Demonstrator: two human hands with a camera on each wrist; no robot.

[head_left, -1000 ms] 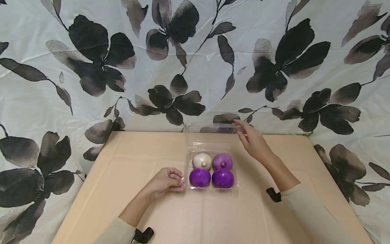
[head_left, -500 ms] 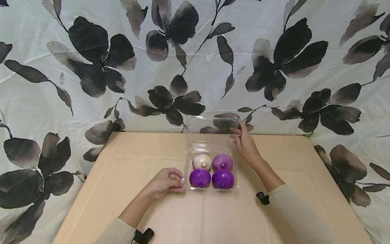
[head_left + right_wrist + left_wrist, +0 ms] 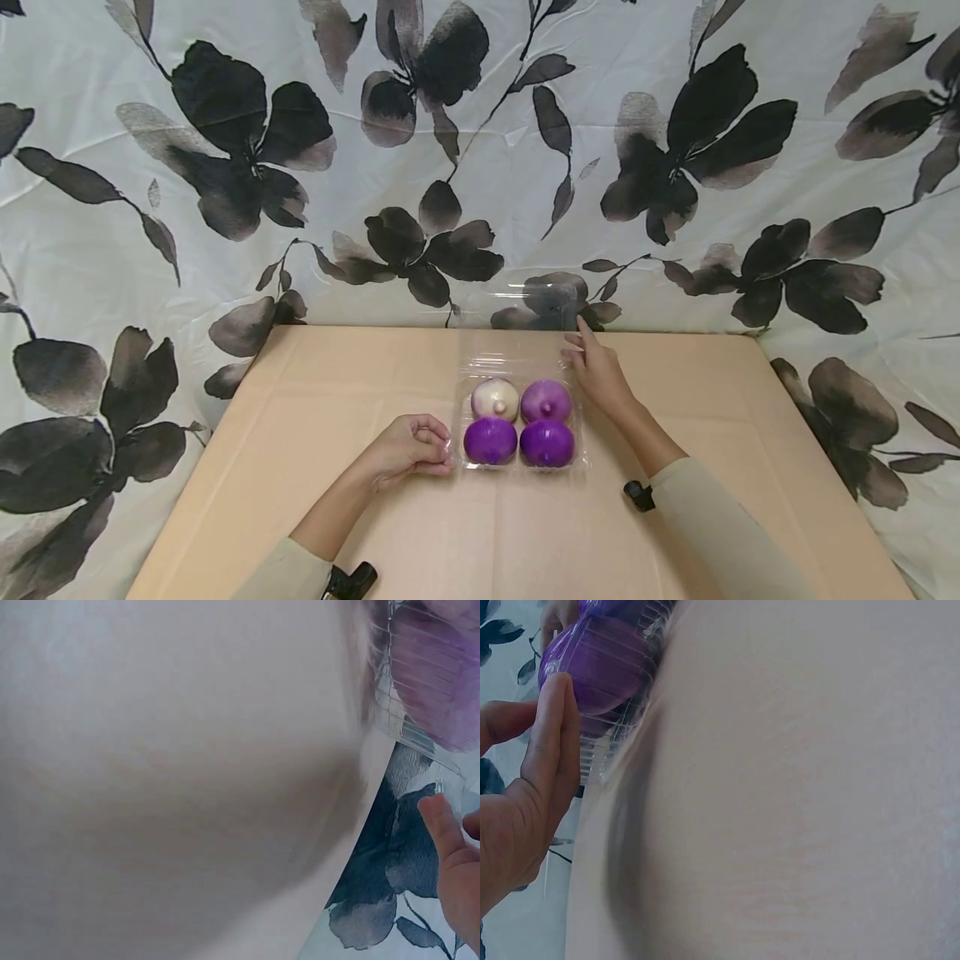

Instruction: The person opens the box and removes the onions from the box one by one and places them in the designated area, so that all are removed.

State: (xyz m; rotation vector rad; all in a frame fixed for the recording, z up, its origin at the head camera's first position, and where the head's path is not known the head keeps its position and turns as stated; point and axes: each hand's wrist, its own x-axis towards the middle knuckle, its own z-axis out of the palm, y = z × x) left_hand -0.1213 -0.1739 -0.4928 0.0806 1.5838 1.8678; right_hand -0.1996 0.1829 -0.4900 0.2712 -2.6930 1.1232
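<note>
A clear plastic clamshell container [image 3: 459, 417] lies on the table with its lid [image 3: 517, 308] raised at the back. Inside sit two deep purple onions [image 3: 491, 441] in front, with a lighter purple onion [image 3: 546, 402] and a whitish onion [image 3: 495, 400] behind. At the container's left rim, my left hand [image 3: 408, 450] pinches the edge between thumb and fingers. My right hand [image 3: 600, 371] is by the lid's right edge, fingers mostly straight, fingertips touching the plastic. A purple onion [image 3: 604, 664] shows past the left fingers in the left wrist view.
The tan tabletop [image 3: 337, 383] spreads around the container. Behind it hangs a white cloth [image 3: 540, 183] with dark flowers, close to the raised lid. Each wrist carries a small black camera, as on the right wrist camera [image 3: 640, 496].
The lid has swung further back and upright. My right hand has slid from its upper corner down along the right edge, toward me. The left hand keeps its place at the rim.
</note>
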